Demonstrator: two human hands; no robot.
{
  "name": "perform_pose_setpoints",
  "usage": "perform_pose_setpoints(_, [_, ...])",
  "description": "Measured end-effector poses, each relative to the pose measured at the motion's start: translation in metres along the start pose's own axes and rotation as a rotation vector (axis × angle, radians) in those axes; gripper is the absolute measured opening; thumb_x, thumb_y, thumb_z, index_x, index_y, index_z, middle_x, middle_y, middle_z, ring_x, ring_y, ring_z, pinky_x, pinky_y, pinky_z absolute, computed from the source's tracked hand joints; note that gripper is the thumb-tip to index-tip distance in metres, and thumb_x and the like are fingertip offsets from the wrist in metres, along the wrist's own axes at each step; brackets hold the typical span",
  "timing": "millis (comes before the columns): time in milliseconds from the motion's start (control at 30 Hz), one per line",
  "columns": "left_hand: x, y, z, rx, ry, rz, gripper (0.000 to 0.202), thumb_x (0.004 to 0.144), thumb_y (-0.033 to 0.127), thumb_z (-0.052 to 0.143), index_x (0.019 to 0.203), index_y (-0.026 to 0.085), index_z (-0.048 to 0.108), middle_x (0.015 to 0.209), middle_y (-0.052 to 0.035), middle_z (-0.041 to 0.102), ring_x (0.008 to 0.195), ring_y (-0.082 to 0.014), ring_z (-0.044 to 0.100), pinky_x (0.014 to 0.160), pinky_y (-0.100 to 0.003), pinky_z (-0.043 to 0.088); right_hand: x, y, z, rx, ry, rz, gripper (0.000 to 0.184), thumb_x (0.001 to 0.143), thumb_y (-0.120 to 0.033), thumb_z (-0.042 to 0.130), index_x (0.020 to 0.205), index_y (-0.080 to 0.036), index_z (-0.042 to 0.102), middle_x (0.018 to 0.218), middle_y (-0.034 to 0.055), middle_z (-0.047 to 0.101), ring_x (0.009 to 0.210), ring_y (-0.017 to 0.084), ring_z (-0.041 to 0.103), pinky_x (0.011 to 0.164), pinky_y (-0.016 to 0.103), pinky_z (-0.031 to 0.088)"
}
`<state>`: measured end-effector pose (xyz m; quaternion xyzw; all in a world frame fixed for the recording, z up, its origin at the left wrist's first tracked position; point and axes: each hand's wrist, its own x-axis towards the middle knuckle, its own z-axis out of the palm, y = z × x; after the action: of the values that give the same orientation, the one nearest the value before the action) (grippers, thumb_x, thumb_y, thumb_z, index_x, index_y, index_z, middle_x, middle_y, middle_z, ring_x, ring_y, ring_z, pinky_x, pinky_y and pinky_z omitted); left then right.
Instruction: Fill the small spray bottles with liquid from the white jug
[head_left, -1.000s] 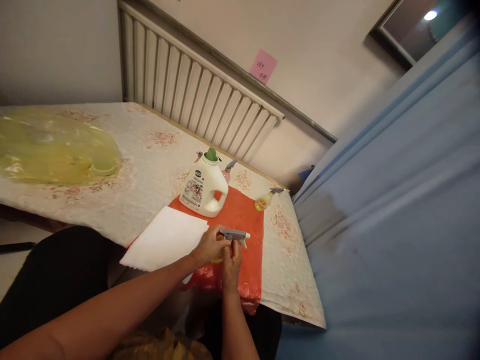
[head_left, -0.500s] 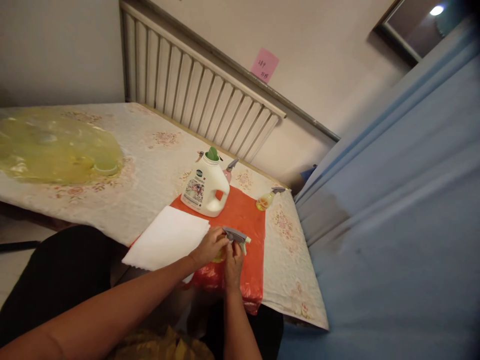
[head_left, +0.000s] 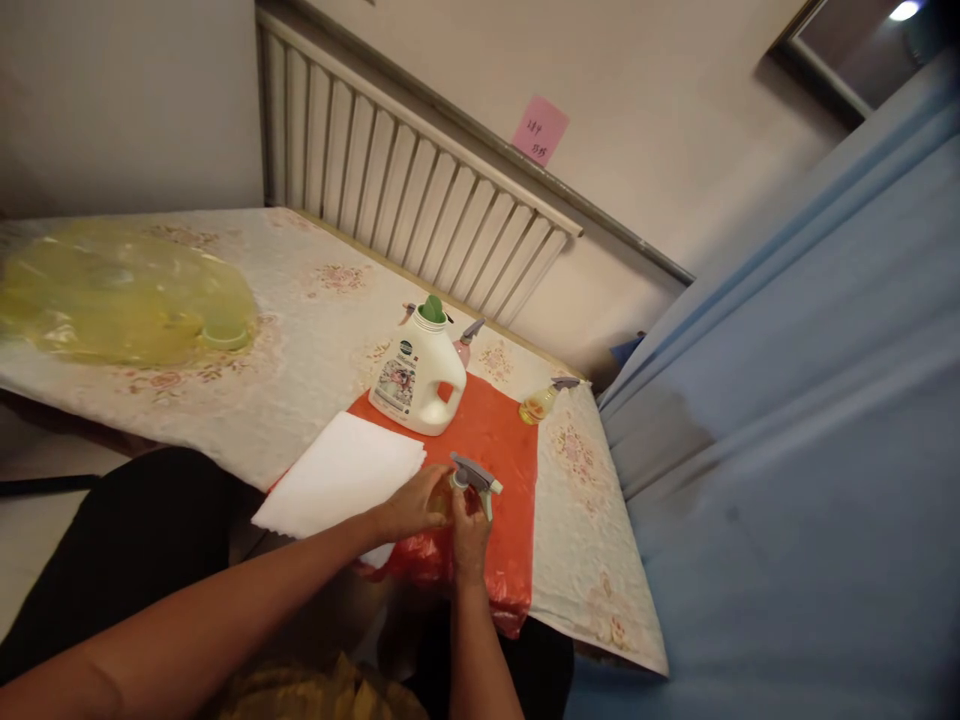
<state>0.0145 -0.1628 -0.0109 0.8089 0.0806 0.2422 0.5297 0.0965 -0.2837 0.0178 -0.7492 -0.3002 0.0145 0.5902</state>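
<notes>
A spray bottle [head_left: 474,473] with a grey trigger head and a pale nozzle is between my hands, over the red plastic sheet [head_left: 504,420]. My left hand [head_left: 415,502] curves round its body from the left, mostly hiding the yellowish lower part. On the near side my right hand [head_left: 471,525] grips just under the head, fingers closed at the neck. Beyond my hands stands a white jug [head_left: 424,385] with a green spout in its open mouth. White paper sheets [head_left: 341,475] lie left of my hands, partly on the red sheet.
Another spray bottle [head_left: 541,402] with yellow liquid stands at the right. A pink spray bottle [head_left: 463,350] is partly hidden behind the jug. A yellow plastic bag [head_left: 127,290] lies on the flowered tablecloth [head_left: 300,330] at left. A blue curtain [head_left: 787,430] borders the right side.
My left fingers have moved down from the trigger head to the bottle's body, uncovering the collar. The whole view has shifted slightly, with things now a little farther right.
</notes>
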Motion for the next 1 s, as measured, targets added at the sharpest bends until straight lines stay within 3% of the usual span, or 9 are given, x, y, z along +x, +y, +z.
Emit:
perform_pose_setpoints(300, [-0.005,0.005,0.007,0.08,0.095,0.05,0.071,0.069,0.019,0.07,0.135,0.021,0.043,0.134,-0.0126,0.054,0.125,-0.032,0.051,0.111,-0.051,0.038,-0.002,0.003,0.004,0.151,-0.037,0.098,0.041,0.082,-0.045,0.064,0.108,-0.015,0.072,0.107,0.011,0.076,0.103,0.026,0.069,0.093,0.037,0.052])
perform_pose_setpoints(467, [-0.005,0.006,0.005,0.097,0.081,0.056,0.07,0.068,0.02,0.072,0.133,0.022,0.044,0.132,-0.0118,0.055,0.124,-0.0315,0.053,0.109,-0.049,0.041,0.0,0.007,0.001,0.171,-0.092,0.094,0.048,0.083,-0.048,0.063,0.117,-0.015,0.069,0.12,0.0123,0.071,0.112,0.026,0.065,0.096,0.038,0.05])
perform_pose_setpoints(700, [-0.006,0.008,0.004,0.106,0.083,0.047,0.068,0.068,0.019,0.068,0.132,0.019,0.045,0.133,-0.0133,0.053,0.126,-0.0315,0.051,0.111,-0.05,0.039,0.003,0.001,0.002,0.148,-0.14,0.148,0.048,0.084,-0.05,0.062,0.116,-0.016,0.07,0.12,0.0106,0.071,0.114,0.026,0.064,0.1,0.038,0.048])
perform_pose_setpoints(900, [-0.008,0.003,0.009,0.128,0.11,0.058,0.068,0.07,0.018,0.066,0.135,0.019,0.044,0.134,-0.0142,0.053,0.127,-0.031,0.051,0.112,-0.05,0.039,-0.005,-0.011,0.009,0.136,-0.018,0.148,0.044,0.084,-0.051,0.063,0.109,-0.016,0.072,0.109,0.0093,0.074,0.105,0.026,0.066,0.088,0.034,0.051])
perform_pose_setpoints(1000, [-0.009,-0.001,0.013,0.158,0.143,0.078,0.066,0.074,0.02,0.064,0.136,0.018,0.043,0.135,-0.0152,0.053,0.128,-0.0309,0.05,0.112,-0.051,0.04,-0.009,-0.01,0.02,0.136,0.107,0.161,0.044,0.081,-0.052,0.067,0.105,-0.016,0.072,0.103,0.0095,0.074,0.097,0.025,0.067,0.084,0.034,0.052])
